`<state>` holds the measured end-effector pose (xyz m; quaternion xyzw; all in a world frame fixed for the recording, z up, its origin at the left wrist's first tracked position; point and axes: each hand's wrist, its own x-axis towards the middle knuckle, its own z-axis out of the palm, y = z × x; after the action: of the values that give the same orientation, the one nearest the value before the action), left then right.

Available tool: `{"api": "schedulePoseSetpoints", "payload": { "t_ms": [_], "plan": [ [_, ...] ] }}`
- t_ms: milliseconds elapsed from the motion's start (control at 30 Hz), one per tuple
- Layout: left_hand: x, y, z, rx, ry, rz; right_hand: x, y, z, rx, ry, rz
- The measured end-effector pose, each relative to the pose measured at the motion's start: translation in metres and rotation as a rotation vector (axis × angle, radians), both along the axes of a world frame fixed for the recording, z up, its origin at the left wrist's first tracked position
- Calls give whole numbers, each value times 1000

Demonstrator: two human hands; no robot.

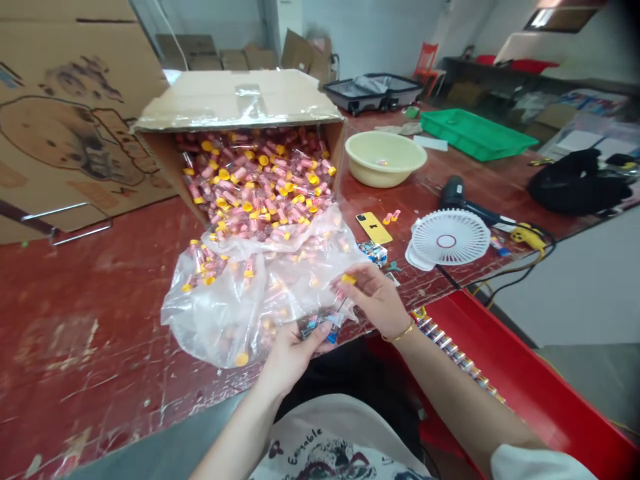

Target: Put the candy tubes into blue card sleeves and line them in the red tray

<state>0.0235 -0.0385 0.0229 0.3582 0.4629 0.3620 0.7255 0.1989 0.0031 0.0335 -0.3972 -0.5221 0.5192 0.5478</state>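
Scuffed red tabletop [90,320] runs wide toward nine o'clock; at its near edge, left hand [294,355] clamps fingers on a bluish bundle [312,324]; at one, right hand [379,297] pinches a yellow-capped piece [349,279]; plastic bag [250,307] crowds ten, fan [447,241] two.

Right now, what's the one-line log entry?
left hand: holds blue-patterned item (unclear) | right hand: holds yellow-capped piece | box: open, tubes inside | bag: spread before box
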Motion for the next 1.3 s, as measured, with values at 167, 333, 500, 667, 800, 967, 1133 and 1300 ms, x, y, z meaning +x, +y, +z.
{"api": "schedulePoseSetpoints", "payload": {
  "t_ms": [167, 333, 500, 667, 800, 967, 1133, 1300],
  "plan": [
    [-4, 11, -8, 110, 33, -17, 13, 7, 14, 141, 11, -97],
    [-2, 16, -8, 57, 23, 18, 16, 5, 29, 290, -204, -5],
    [-1, 17, -8, 8, 19, 18, 14, 5, 39, 470, -456, 34],
    [2, 17, -11, -39, -12, 70, 12, 1, 40, 623, -553, -35],
    [3, 17, -14, -56, -15, 68, 9, 2, 27, 476, -456, 10],
    [6, 16, -11, -84, -102, 26, 4, 11, 1, -23, -46, 67],
    [17, 20, 0, -190, -255, 93, -6, -8, -18, -10, -29, 282],
    [22, 21, 3, -218, -272, 83, -20, -26, -31, 73, -190, 93]
  ]
}}
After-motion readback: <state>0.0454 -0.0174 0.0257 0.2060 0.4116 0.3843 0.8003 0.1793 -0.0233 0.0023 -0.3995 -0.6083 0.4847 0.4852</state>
